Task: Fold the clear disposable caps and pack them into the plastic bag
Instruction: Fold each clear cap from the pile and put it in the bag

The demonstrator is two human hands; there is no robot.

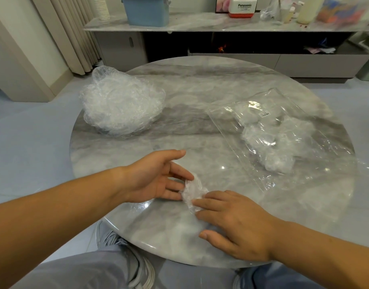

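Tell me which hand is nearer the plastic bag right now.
Right. The right hand lies close to the near corner of the plastic bag; the left hand is farther left, across the folded cap.

Single head view, wide-angle: faces forward-down, close over round table [200,84], cabinet [121,46] beyond.

Round marble table [200,97]; blue bin [147,11] and paper cups [101,7] on sideboard [200,21]

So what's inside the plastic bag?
Scrunched clear caps lie in a clump inside the bag, showing through its see-through side. How many there are cannot be told, because they overlap and cover each other.
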